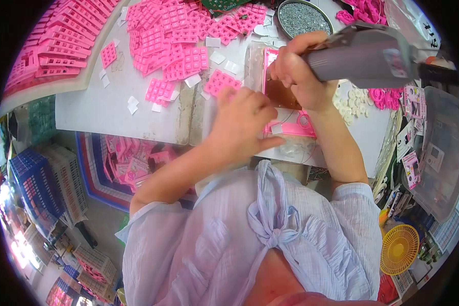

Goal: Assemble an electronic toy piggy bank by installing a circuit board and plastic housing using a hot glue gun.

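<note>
My right hand [307,71] is wrapped around a grey handheld power tool [359,58], whose body extends to the right. The tool's tip is hidden by my fingers. Beneath that hand lies a pink plastic casing [298,129] with a brown board [283,96] inside it and thin wires at its near end. My left hand [242,117] is over the table just left of the casing, thumb stretched out and fingers apart. Its fingertips reach the near edge of a pink keypad [220,81]; whether they touch it I cannot tell.
Pink keypads [163,38] and white paper squares [217,57] spread over the table's far left. A round tin of small screws [304,20] stands at the back. White rings [353,104] lie at the right. Below the table's left edge sits a striped bag [94,173] of pink parts.
</note>
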Tool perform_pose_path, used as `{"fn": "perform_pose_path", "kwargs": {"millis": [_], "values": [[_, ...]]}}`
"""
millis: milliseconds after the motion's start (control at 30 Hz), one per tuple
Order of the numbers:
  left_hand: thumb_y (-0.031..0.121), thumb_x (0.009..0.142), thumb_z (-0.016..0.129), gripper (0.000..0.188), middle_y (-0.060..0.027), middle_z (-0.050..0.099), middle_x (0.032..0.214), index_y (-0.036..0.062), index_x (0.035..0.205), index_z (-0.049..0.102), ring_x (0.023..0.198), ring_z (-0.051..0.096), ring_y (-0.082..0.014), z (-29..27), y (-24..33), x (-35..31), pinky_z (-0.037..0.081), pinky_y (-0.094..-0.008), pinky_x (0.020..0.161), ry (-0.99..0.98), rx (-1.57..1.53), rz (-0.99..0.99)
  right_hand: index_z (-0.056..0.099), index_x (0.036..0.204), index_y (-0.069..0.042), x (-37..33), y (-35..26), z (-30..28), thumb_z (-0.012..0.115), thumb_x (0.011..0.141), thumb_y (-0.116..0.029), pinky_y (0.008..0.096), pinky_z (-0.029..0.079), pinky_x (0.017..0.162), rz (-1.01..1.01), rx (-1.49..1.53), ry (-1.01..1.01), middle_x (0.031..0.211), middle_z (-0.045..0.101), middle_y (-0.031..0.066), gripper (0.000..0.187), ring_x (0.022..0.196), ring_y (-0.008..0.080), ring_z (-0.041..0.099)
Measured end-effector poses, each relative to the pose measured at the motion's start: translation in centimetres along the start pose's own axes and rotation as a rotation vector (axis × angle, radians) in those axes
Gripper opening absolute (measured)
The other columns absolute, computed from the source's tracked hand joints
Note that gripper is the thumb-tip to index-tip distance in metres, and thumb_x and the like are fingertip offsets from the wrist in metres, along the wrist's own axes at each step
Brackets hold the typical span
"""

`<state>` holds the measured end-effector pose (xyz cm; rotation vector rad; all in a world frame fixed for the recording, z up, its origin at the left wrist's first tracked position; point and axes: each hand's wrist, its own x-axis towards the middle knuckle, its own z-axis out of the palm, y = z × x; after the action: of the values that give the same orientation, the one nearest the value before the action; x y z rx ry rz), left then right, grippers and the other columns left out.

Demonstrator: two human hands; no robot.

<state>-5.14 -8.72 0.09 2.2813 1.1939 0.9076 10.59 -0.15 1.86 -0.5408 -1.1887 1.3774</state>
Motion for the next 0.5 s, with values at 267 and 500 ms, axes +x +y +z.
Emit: {"fn": "perform_pose_path", "kwargs": {"millis": [267, 500], "values": [[0.019, 0.079, 0.078, 0.014, -0.0038, 0.062, 0.084, 0.01, 0.087, 0.07, 0.08, 0.058, -0.0225, 0.7, -0.4, 0.2, 0.042, -0.0383, 0.079, -0.082, 0.001, 0.01, 0.049, 0.1, -0.003, 0.2, 0.5, -0.6, 0.061, 0.091, 0.003, 0.0327, 0.05, 0.058, -0.049, -0.281, -0.182, 0.071, 0.054, 0.0057, 0.017, 0.057, 0.0125, 0.051], [0.001, 0.087, 0.067, 0.008, -0.0077, 0.064, 0.08, 0.0008, 0.095, 0.065, 0.063, 0.059, -0.0137, 0.8, -0.3, 1.3, 0.046, -0.0302, 0.057, -0.094, -0.401, -0.347, 0.062, 0.121, -0.002, -1.3, -1.6, -1.9, 0.077, 0.086, -0.01, 0.028, 0.052, 0.072, 0.191, -0.44, -0.031, 0.099, 0.068, 0.0038, 0.039, 0.082, 0.0092, 0.062]]}}
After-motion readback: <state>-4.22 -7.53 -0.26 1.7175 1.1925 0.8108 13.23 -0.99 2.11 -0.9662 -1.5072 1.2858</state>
